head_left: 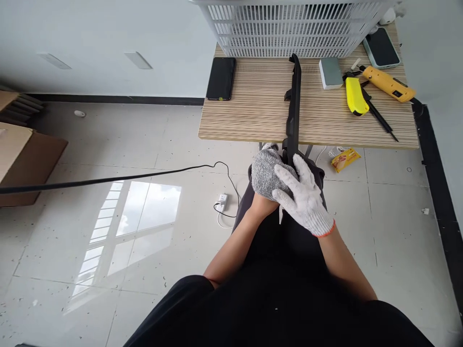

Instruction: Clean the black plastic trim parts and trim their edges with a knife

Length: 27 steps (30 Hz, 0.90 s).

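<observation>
A long black plastic strip (pixel 293 103) lies lengthwise on the wooden table (pixel 253 115), its near end sticking out over the front edge. My left hand (pixel 265 173), in a grey glove, is closed around that near end. My right hand (pixel 302 193), in a white knit glove with an orange cuff, lies over the left hand and grips the same end. Both hands sit just below the table's front edge, above my lap.
A white slatted basket (pixel 289 26) stands at the table's back. A black phone (pixel 221 78) lies left; a grey block (pixel 330 73), yellow tools (pixel 369 91) and a second phone (pixel 381 47) lie right. A black cable (pixel 108 179), power strip (pixel 222 198) and cardboard box (pixel 21 159) are on the floor.
</observation>
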### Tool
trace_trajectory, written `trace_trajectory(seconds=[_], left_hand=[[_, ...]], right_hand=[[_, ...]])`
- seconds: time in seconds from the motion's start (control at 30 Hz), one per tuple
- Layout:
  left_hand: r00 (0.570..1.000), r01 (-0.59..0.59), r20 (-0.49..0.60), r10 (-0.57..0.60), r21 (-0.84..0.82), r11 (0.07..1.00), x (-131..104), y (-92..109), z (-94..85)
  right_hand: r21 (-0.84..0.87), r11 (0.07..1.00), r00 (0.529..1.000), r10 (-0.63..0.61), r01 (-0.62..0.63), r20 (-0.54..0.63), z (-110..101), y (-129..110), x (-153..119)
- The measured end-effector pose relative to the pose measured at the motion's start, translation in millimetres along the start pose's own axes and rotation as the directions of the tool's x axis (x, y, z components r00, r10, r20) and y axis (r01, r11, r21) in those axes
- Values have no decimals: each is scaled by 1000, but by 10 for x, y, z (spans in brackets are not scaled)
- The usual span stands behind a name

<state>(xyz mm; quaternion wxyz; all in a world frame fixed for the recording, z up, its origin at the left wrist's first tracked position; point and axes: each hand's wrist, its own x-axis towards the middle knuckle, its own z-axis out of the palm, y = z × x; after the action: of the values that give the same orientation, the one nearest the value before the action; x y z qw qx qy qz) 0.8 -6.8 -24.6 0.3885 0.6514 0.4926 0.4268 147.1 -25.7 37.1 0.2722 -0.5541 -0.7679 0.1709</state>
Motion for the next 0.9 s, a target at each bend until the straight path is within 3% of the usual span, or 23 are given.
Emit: trace_trajectory(seconds=[0.13,0.23,0.37,0.43,0.53,0.63,0.73,0.8,0.9], left_hand=[[996,83,50,-80,-59,995,3,40,-29],[977,134,180,-113,-108,985,21,119,-132],[883,271,458,-106,-310,911,-3,212,-326],[847,387,514,-136,-422,820,-41,236,-392],[834,539,425,-351,-493,684,-89,264,-427],[779,612,311,-545,-566,552,-93,297,-428],[740,610,278,-613,-661,437,-83,325,-420],[729,584,242,-640,-707,398,-93,338,-389],[749,548,211,-628,-730,409,-132,344,-285]], right_hand=[[72,990,992,125,-125,2,-116,75,-67],[223,952,975,223,-212,-26,-123,117,-70],[308,905,945,323,-294,-49,-107,128,-55],[322,891,935,352,-320,-44,-112,138,-51],[393,847,915,402,-358,-34,-117,165,-59],[529,743,863,504,-410,-38,-99,197,-67],[677,595,789,613,-433,-34,-71,213,-73],[770,465,754,656,-438,33,-54,202,-83],[839,281,765,604,-467,224,-26,156,-101]])
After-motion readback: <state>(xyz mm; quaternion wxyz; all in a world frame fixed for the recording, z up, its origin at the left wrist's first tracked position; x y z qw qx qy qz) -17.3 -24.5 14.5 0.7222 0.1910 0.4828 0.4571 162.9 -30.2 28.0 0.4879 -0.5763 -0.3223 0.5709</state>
